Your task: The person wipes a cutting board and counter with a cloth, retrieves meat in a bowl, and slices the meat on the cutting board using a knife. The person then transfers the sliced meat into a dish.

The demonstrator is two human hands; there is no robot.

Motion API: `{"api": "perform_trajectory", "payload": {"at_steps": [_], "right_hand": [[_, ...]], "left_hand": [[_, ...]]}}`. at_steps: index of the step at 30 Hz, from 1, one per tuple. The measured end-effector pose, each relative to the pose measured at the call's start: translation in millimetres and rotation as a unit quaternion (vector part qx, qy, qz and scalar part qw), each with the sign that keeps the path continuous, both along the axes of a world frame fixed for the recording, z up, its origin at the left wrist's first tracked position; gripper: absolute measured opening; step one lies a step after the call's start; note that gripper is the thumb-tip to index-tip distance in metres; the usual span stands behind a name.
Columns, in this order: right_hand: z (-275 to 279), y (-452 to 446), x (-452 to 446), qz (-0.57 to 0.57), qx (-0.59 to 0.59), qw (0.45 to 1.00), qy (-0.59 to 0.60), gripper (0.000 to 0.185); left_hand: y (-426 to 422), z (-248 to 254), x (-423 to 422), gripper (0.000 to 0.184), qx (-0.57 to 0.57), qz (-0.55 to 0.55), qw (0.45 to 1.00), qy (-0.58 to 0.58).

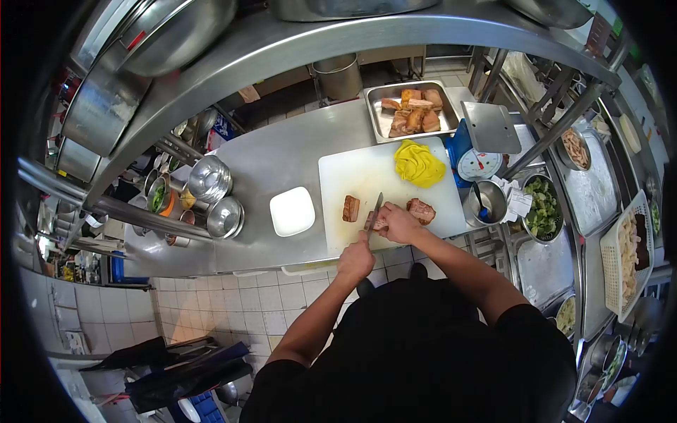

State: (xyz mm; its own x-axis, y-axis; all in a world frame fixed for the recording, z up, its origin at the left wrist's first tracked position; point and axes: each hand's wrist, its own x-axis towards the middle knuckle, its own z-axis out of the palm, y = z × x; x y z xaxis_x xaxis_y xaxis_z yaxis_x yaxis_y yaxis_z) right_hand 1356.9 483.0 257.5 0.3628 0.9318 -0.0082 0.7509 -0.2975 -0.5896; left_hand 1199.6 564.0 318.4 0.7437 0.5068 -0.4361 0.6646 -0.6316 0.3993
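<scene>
On the white cutting board [338,173], my left hand [356,259] is closed around the handle of a knife [376,209], whose blade points away from me. My right hand [400,224] presses a piece of roasted pork belly [379,224] beside the blade; its fingers partly hide the meat. To the left of the knife lies a cut pork piece [351,209]. Another browned chunk of pork [421,211] rests just right of my right hand. A crumpled yellow cloth [419,163] sits at the back of the board.
Left of the board stands a white square dish [292,211]. Behind it is a steel tray [374,127] of pork pieces. A blue scale [479,165], a steel pot [487,202] and a colander of greens [541,207] are on the right. Stacked steel bowls [210,179] stand left, beneath an overhead shelf [352,44].
</scene>
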Motion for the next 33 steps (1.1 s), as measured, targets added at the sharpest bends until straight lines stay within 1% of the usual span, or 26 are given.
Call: {"api": "perform_trajectory", "payload": {"at_steps": [1,3,8,10,12,16,19,20,21,22,24,25,27,29,31,33], "right_hand": [[-1.3,0.5,0.3,0.008,-0.011,1.000,0.003,0.033],[-4.4,1.5,1.9,0.007,-0.011,1.000,0.016,0.032],[-4.0,1.5,2.9,0.015,-0.019,0.999,0.031,0.027],[-12.9,2.4,1.8,-0.007,0.015,1.000,0.020,0.027],[-16.2,1.7,1.8,0.004,0.023,1.000,0.020,0.026],[2.9,-5.7,6.9,0.016,0.005,0.999,0.034,0.023],[9.5,-11.3,9.9,0.004,0.025,0.999,0.048,0.018],[13.0,-14.0,12.1,-0.003,0.025,0.998,-0.050,0.015],[15.1,-15.5,13.0,-0.009,0.025,0.988,-0.149,0.012],[13.7,-14.7,13.6,-0.011,0.026,0.988,-0.150,0.012],[9.5,-12.7,12.4,-0.009,-0.030,0.992,-0.120,0.010],[12.3,-12.5,9.1,-0.012,-0.029,0.992,-0.119,0.010],[17.6,-13.2,2.4,-0.058,-0.073,0.991,-0.096,0.017],[9.2,-12.2,2.4,-0.054,-0.078,0.992,-0.089,0.018],[-0.2,-9.6,3.3,-0.047,-0.084,0.992,-0.083,0.019],[-6.4,-7.0,0.1,-0.076,-0.061,0.991,-0.090,0.020]], "left_hand": [[-2.5,-1.3,3.0,0.023,0.010,0.000,1.000,-0.001],[-2.5,-2.2,5.3,0.023,0.010,0.006,1.000,0.014],[1.3,16.4,1.3,0.024,0.024,-0.040,0.997,0.065],[-2.3,-12.8,8.5,0.024,0.019,-0.027,0.998,0.054],[-2.9,-38.5,15.7,0.026,0.023,-0.013,0.999,0.023],[4.5,-32.6,28.5,0.028,0.032,-0.004,0.999,0.000],[13.9,-15.4,28.7,0.025,0.040,-0.036,0.998,0.032],[7.6,-0.4,28.7,0.022,0.047,-0.027,0.998,0.027],[3.8,3.3,26.7,0.022,0.047,-0.029,0.998,0.028],[1.0,5.6,24.8,0.021,0.045,-0.030,0.998,0.031],[-1.6,7.6,19.5,0.021,0.046,-0.035,0.998,0.036],[-2.7,8.4,16.2,0.020,0.046,-0.046,0.997,0.046],[-4.6,11.8,9.4,0.020,0.044,-0.061,0.996,0.057],[-3.9,20.3,3.7,0.019,0.040,-0.077,0.993,0.074],[-4.0,-9.6,6.2,0.019,0.042,-0.072,0.995,0.062],[-9.1,-29.6,5.6,0.019,0.044,-0.059,0.996,0.053]]}}
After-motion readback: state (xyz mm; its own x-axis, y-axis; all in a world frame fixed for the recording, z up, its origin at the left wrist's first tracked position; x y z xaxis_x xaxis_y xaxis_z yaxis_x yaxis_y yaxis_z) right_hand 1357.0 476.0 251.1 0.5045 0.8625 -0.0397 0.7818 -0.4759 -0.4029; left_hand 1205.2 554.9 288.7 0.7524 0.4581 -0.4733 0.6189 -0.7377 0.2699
